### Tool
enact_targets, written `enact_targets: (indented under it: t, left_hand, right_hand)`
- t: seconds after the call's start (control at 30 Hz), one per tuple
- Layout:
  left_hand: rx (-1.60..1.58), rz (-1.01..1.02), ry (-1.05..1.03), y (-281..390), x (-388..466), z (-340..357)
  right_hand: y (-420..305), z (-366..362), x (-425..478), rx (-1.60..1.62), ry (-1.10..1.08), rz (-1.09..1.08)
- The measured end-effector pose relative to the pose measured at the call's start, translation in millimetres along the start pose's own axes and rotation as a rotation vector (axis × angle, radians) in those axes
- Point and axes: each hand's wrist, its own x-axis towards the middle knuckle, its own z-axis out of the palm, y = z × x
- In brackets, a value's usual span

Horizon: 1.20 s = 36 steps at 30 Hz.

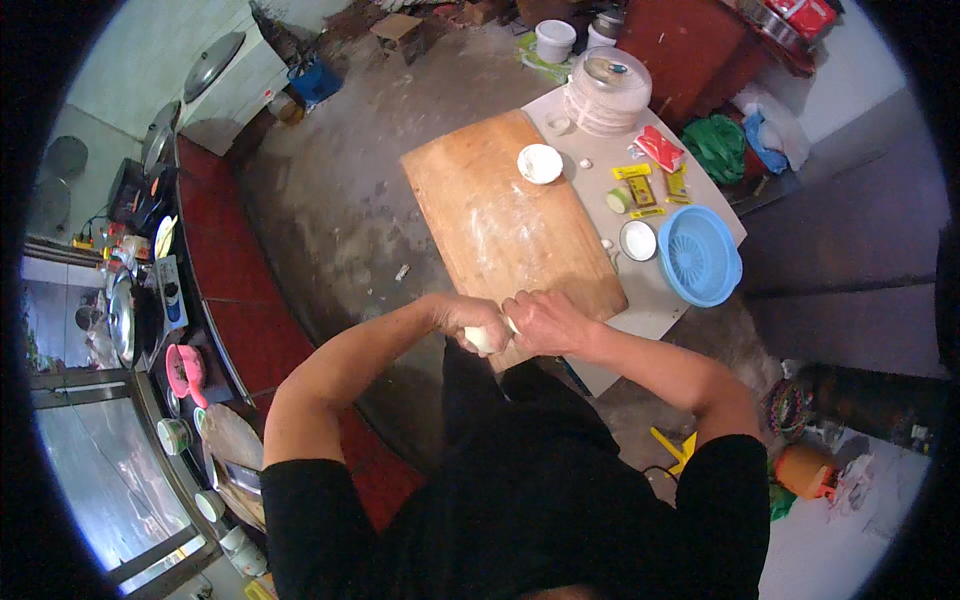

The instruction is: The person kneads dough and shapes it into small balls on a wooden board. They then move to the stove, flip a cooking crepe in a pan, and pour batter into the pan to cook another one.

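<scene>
Both of my hands are together above the near edge of a wooden board (457, 180). My left hand (471, 313) is closed around a piece of white dough (484, 341), which bulges out below the fingers. Close against it, my right hand (546, 321) has its fingers curled over the dough's other end; a small pale bit shows between the two hands. How far the dough extends inside the fists is hidden. White flour is dusted over the middle of the board. A white bowl (540, 163) with white powder in it stands on the board's far right part.
Right of the board, the table (660, 311) bears a blue plastic basin (699, 256), a small bowl of white contents (638, 241), yellow packets (641, 190), a cut green vegetable (619, 200) and a round lidded appliance (607, 90). A red-fronted counter (225, 247) runs along the left.
</scene>
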Motion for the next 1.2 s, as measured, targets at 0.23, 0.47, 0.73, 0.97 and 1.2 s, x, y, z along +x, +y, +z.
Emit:
enact_targets:
  t: [0.23,0.47,0.73,0.97,1.2]
  left_hand:
    - [-0.589,0.171,0.088,-40,13,-5]
    - [1.389,0.680,1.081,-5,-25,7]
    - [1.272,0.399,0.939,-22,22,-38]
    - [0.011,-0.083,-0.082,-10,26,-108]
    - [-1.392,-0.010,-1.168,-24,11,-54]
  right_hand:
    - [19,13,4,0.168,-0.046,-0.001]
    - [65,34,17,1.708,-0.401,0.581]
    - [65,17,59,0.803,-0.210,0.173]
    - [53,-24,109,0.204,-0.308,0.150]
    - [78,-8,89,-0.024,0.169,-0.494]
